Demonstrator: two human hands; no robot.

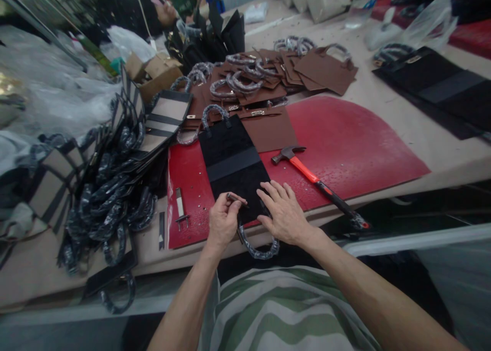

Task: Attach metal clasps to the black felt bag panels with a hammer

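Note:
A black bag panel (233, 159) with a plastic-wrapped handle at each end lies on the red mat (345, 136). My left hand (224, 218) is closed round a small pen-like tool (235, 198), its tip low over the panel's near part. My right hand (284, 213) rests with spread fingers on the panel's near right edge, holding nothing. The near wrapped handle (259, 251) hangs over the table edge between my hands. Right of the panel lies a claw hammer (307, 173) with an orange and black handle. A pronged tool (180, 207) lies on the mat's left part.
Brown bag panels (326, 69) are heaped behind the mat. Black and beige pieces with wrapped handles (115, 187) crowd the left. More black panels (441, 90) lie at the right. Another person's hand (166, 13) shows at the top, near black pieces (210, 34).

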